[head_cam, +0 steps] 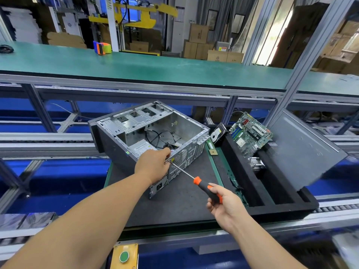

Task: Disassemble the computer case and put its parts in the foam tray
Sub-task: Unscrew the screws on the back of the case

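The open computer case (pixel 124 131) lies on its side on a dark mat, with the power supply (pixel 142 147) and black cables inside. My left hand (pixel 154 164) sits at the case's rear top edge, its fingers pinching at the screwdriver's tip. My right hand (pixel 226 207) grips the orange-and-black handle of the screwdriver (pixel 206 188), whose shaft points up-left to the rear panel. To the right is the black foam tray (pixel 291 206), holding a green motherboard (pixel 249 133), a hard drive (pixel 218 133) and a heatsink (pixel 256 164).
A grey side panel (pixel 305 150) leans on the tray's right end. A RAM stick (pixel 210 147) lies between case and tray. A green shelf (pixel 136 65) runs above, with a tape dispenser (pixel 102 47). A yellow box with a green button (pixel 124 256) sits at the front edge.
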